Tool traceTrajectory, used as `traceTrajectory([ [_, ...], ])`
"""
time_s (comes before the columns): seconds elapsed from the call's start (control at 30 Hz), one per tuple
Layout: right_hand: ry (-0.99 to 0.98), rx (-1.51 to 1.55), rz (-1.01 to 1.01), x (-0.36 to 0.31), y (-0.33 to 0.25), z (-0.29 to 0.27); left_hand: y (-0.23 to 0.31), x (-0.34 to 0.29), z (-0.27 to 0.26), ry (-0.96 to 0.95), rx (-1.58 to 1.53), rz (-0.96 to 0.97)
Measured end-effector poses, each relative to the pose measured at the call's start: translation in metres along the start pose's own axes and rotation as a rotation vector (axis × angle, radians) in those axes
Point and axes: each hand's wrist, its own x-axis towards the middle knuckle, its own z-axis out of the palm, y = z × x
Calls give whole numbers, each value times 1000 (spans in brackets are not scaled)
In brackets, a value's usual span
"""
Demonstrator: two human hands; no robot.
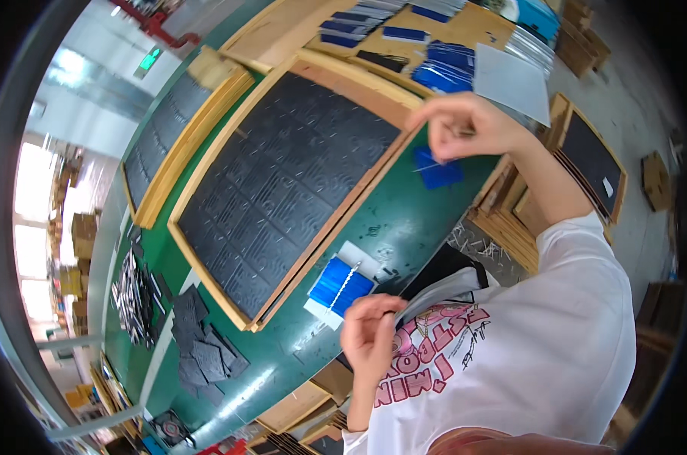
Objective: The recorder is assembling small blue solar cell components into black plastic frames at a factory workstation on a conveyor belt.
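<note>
Hovering near a blue sheet [443, 176], the right hand [472, 130] is bending its fingers inward; so is the left hand [370, 330], beside the blue stack [328, 284] on the table [389, 216]. I cannot tell their grip. Small-piece handling seems under way, probably calling for fingertip precision next.

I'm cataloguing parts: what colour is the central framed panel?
The panel is black, clearest in the head view.

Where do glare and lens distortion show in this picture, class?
Head view: white glare streaks the glossy green tabletop; head view: bright white window panes look washed out; head view, fisheye: the rectangular wooden frame with a black panel has bowed edges, and darkness fills the corners.
</note>
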Motion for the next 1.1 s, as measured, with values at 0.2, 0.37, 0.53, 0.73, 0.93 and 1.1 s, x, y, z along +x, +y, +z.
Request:
traceTrajectory([
  [0.2, 61, 412, 516, -157, 49, 3, -28, 32, 31, -210, 415, 125],
  [0.37, 714, 282, 878, -243, 230, 28, -49, 55, 48, -302, 357, 78],
  [0.53, 607, -589, 949, -217, 330, 31, -56, 50, 50, -241, 431, 58],
  [0.73, 610, -764, 903, -155, 390, 20, -57, 50, 57, -190, 623, 127],
  [0.93, 185, -1000, 1017, -121, 357, 10, -52, 47, 59, -148, 714, 193],
  [1.1, 253, -1010, 954, -162, 258, -18, -73, 29, 90, -460, 441, 53],
])
